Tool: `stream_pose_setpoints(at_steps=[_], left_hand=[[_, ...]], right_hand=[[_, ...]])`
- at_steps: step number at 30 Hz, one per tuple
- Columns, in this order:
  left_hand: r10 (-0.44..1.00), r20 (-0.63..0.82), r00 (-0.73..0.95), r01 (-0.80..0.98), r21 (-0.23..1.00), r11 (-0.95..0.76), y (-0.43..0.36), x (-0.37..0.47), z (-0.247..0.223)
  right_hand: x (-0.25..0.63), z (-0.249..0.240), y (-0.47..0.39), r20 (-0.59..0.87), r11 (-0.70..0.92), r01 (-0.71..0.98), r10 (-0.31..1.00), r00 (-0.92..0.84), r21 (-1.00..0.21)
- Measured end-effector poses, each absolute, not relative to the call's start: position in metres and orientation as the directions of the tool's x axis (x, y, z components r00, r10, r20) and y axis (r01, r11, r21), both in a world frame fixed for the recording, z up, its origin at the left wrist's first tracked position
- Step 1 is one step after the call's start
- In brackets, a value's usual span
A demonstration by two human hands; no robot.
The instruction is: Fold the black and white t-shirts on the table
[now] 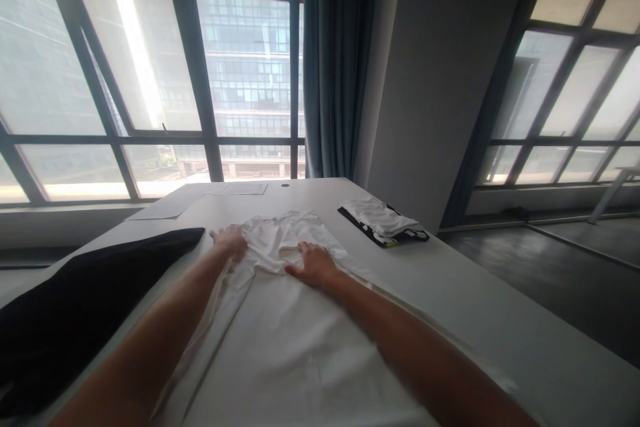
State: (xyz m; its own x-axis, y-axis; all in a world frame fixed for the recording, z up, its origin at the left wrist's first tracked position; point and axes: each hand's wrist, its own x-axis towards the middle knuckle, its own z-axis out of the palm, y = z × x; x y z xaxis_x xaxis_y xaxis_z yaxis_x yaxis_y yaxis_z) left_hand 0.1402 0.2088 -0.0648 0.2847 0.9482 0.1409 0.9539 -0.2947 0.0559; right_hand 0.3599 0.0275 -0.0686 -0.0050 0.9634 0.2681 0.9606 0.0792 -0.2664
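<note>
touching garment: left hand, right hand

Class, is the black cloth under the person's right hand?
No, the right hand rests on the white garment.

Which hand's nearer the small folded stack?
Right. The right hand is on the white garment, left of the folded stack; the left hand is farther left, at the garment's left edge.
</note>
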Motion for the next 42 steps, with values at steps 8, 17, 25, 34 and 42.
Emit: stream_pose_setpoints(at_steps=[8,17,25,34,42], left_hand=[[0.765,0.131,0.631,0.757,0.114,-0.644,0.158,0.240,-0.061],[0.876,0.226,0.426,0.844,0.249,-0.474,0.169,0.236,-0.047],[0.969,0.136,0.207,0.914,0.328,-0.241,0.174,0.180,-0.051],[0.799,0.310,0.515,0.837,0.021,-0.547,0.141,0.199,-0.057],[0.901,-0.060,0.430,0.902,0.079,-0.425,0.153,0.182,-0.078]], right_hand=[[0.370,-0.061,0.025,0.190,0.109,0.975,0.979,-0.071,-0.195],[0.404,-0.061,0.031,0.206,0.070,0.984,0.978,-0.036,-0.163],[0.411,-0.066,0.032,0.252,0.056,0.989,0.967,-0.020,-0.138],[0.406,-0.074,0.033,0.364,0.137,0.982,0.928,-0.080,-0.133],[0.405,-0.077,0.033,0.041,0.061,0.978,0.998,-0.054,-0.200]])
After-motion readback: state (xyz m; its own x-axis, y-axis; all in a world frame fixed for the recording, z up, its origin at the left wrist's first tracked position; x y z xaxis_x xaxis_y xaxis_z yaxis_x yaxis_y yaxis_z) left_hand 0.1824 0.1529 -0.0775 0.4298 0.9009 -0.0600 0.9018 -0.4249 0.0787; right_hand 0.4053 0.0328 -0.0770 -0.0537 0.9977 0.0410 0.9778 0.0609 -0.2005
